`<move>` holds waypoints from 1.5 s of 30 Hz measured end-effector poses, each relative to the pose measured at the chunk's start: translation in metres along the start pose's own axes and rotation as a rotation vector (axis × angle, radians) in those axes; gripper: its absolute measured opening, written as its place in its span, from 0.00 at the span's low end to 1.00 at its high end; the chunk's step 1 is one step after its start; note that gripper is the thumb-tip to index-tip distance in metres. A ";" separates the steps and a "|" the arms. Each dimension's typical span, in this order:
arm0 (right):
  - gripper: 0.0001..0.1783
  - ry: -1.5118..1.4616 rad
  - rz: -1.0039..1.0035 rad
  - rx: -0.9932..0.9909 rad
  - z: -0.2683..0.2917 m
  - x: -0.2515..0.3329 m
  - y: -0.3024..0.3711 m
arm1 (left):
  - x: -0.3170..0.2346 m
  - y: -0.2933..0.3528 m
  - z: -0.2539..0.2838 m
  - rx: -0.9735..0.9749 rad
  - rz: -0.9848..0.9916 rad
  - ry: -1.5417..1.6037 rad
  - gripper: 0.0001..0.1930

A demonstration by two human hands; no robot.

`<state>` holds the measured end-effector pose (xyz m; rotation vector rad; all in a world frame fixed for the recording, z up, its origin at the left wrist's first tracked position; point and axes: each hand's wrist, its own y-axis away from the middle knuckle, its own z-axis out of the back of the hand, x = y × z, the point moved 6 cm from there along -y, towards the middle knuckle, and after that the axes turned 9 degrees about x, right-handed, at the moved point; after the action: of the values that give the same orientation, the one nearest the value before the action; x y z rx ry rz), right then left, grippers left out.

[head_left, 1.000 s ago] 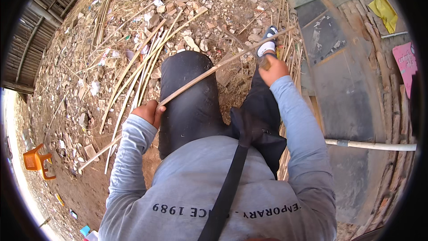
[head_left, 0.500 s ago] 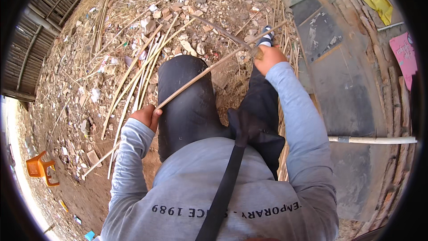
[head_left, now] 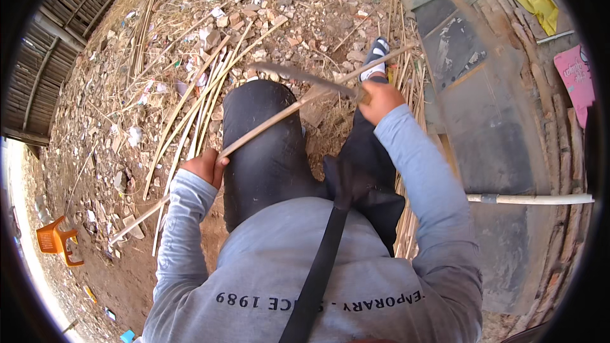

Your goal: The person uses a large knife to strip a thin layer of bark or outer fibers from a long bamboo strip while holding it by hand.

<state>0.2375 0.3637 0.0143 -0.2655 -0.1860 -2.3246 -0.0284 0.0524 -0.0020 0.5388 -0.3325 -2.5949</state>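
Note:
My left hand [head_left: 204,168] is closed around a long, thin bamboo strip [head_left: 264,124], beside my left knee. The strip runs slantwise across that thigh, from the lower left up to the far right. In my right hand [head_left: 380,100] is the handle of a machete [head_left: 298,75], its dark, slightly curved blade pointing left and blurred by motion. The blade crosses the strip a little short of my right hand; whether it presses on the strip cannot be told. Beyond the left knee lies a bundle of split bamboo strips [head_left: 204,105] on the ground.
Stony, littered ground [head_left: 267,9] spreads ahead. More strips [head_left: 406,228] lie along my right leg. Dark panels [head_left: 492,127] over rough poles stand at the right, with a yellow sheet [head_left: 539,7] and a pale pole [head_left: 534,199]. An orange plastic chair [head_left: 58,240] is at the left.
The machete blade has swung down toward me and now lies flatter across the strip. My right hand has come slightly nearer, and the strip has tilted a little, its far end lower.

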 end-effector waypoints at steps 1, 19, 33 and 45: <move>0.13 -0.019 -0.059 -0.105 0.009 -0.015 -0.003 | -0.006 -0.006 0.004 0.001 0.001 -0.010 0.20; 0.13 -0.038 -0.176 -0.093 0.018 -0.028 0.011 | 0.003 -0.004 -0.002 0.009 -0.041 0.018 0.18; 0.15 -0.074 -0.143 0.015 0.011 -0.018 0.005 | 0.001 -0.003 -0.004 -0.042 -0.018 -0.015 0.17; 0.25 -0.026 -0.112 0.003 0.054 -0.015 0.016 | 0.002 -0.007 -0.007 0.019 -0.024 0.048 0.16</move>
<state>0.2663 0.3742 0.0638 -0.2906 -0.2221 -2.4323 -0.0296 0.0560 -0.0115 0.6147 -0.3375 -2.5991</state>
